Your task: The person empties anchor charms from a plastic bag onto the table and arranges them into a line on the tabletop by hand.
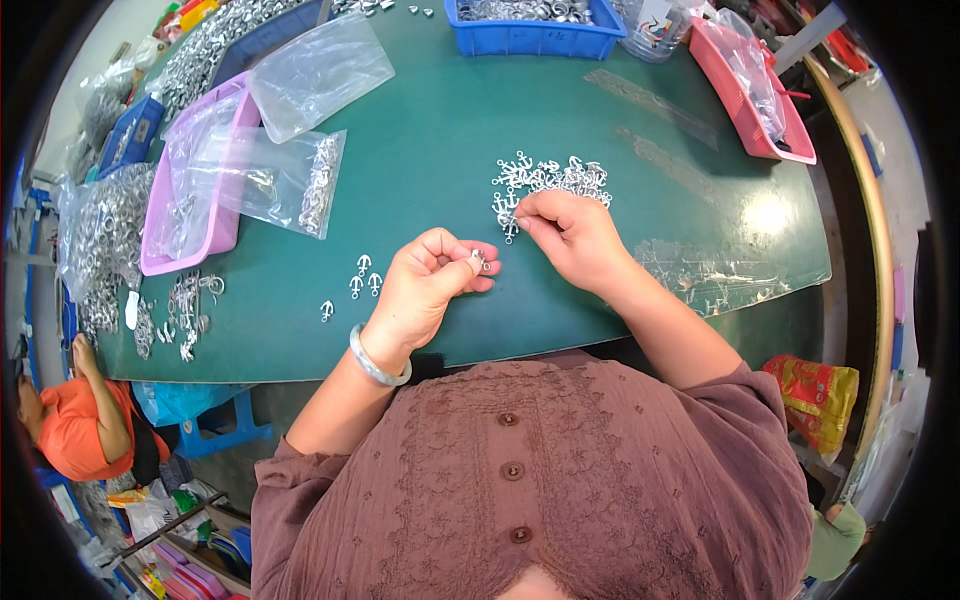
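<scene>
My left hand (425, 283), with a pale bangle (375, 358) on its wrist, is closed in a pinch on a small silver anchor charm (480, 261). My right hand (568, 232) reaches to the near left edge of a pile of silver anchor charms (552, 176). Its thumb and forefinger are pressed together beside the charms; whether a piece sits between them is too small to make out. Several separate anchor charms (364, 265) lie on the green table left of my left hand. Part of the pile is hidden behind my right hand.
A pink basket (222, 225) with plastic bags (322, 75) stands at the left, near heaps of metal parts (112, 215). At the far side is a blue tray (535, 40) of metal pieces. A red basket (740, 110) stands far right. Another person (85, 425) sits at lower left.
</scene>
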`<state>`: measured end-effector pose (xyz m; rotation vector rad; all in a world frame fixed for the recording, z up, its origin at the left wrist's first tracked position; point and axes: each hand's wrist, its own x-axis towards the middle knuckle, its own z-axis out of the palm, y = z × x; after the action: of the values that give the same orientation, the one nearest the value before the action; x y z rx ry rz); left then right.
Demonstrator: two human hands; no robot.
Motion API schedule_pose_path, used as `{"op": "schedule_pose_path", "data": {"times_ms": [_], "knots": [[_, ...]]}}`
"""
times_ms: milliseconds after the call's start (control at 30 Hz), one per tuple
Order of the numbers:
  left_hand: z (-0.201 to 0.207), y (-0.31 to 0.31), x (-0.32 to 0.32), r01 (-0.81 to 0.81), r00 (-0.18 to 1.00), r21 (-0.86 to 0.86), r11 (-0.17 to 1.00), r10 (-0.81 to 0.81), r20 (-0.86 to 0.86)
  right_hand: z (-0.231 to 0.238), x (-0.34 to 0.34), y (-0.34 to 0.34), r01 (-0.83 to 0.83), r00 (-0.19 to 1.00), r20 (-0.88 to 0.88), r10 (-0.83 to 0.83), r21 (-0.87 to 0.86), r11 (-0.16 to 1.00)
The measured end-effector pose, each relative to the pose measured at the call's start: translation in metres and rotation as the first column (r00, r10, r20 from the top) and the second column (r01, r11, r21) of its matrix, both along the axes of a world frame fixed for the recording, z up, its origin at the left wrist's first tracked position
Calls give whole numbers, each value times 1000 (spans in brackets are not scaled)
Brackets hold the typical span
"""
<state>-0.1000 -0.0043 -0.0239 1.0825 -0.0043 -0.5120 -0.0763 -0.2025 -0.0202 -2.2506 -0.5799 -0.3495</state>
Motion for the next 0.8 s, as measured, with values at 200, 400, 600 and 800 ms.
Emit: {"op": "schedule_pose_path", "data": {"times_ms": [200,400,600,800], "knots": [[-1,-2,-2,-20,992,-4,1000,21,124,7,-16,5,42,829,-504,242,487,872],[3,-3,-6,-85,992,-5,996,85,97,-2,-22,6,-5,880,-420,221,458,889],[3,-1,-7,-46,997,17,999,47,-59,-10,-23,13,92,848,-444,289,660,746],[6,-6,-4,-40,999,175,984,34,33,-3,-26,16,20,841,-443,310,599,801]]}}
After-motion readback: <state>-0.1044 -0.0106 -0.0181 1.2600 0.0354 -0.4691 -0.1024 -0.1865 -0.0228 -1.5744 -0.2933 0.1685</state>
